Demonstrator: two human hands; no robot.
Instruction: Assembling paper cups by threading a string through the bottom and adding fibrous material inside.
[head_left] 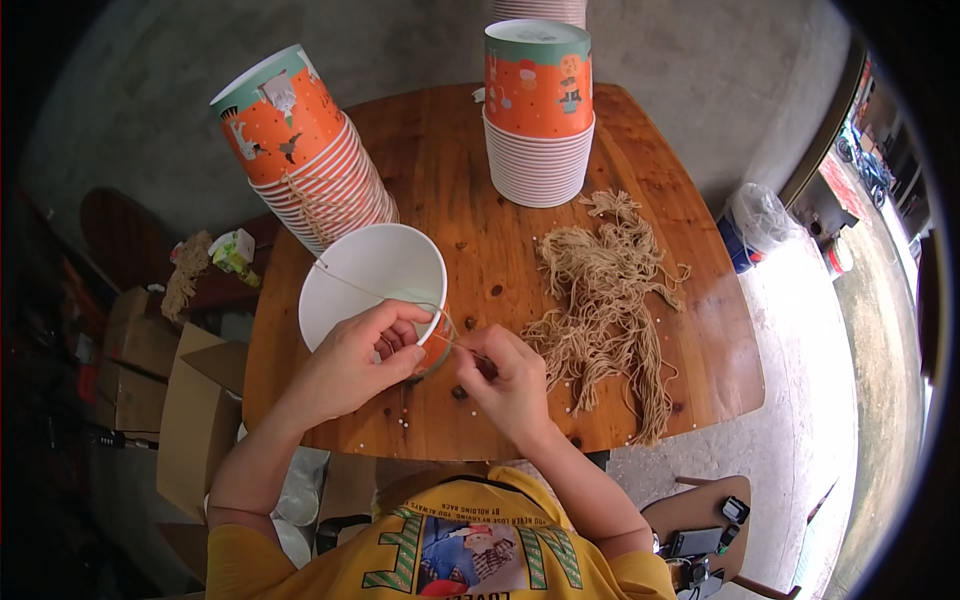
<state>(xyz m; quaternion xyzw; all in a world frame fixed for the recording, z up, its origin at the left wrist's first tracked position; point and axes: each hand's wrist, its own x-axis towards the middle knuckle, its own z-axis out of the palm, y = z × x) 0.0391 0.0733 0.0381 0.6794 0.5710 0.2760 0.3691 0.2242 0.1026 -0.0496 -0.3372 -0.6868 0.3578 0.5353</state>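
Observation:
A paper bucket (pixel 345 265), white inside and orange outside, tilts toward me at the near left of the wooden table. A thin tan cord (pixel 350 283) runs from a hole near its far left rim across the mouth to the near right rim. My left hand (pixel 365 355) reaches over the near rim, its fingers closed on the rim beside the cord. Just right of the bucket, my right hand (pixel 505 380) pinches the cord close to the rim; the cord's end is hidden in the fingers. A tangled heap of tan cords (pixel 605 300) lies to the right.
A leaning stack of nested buckets (pixel 300 140) stands behind the bucket, another upside-down stack (pixel 540 110) at the back. White specks lie along the near edge of the table (pixel 480 240). Cardboard boxes (pixel 195 400) are at left, a stool with devices (pixel 700 530) at lower right.

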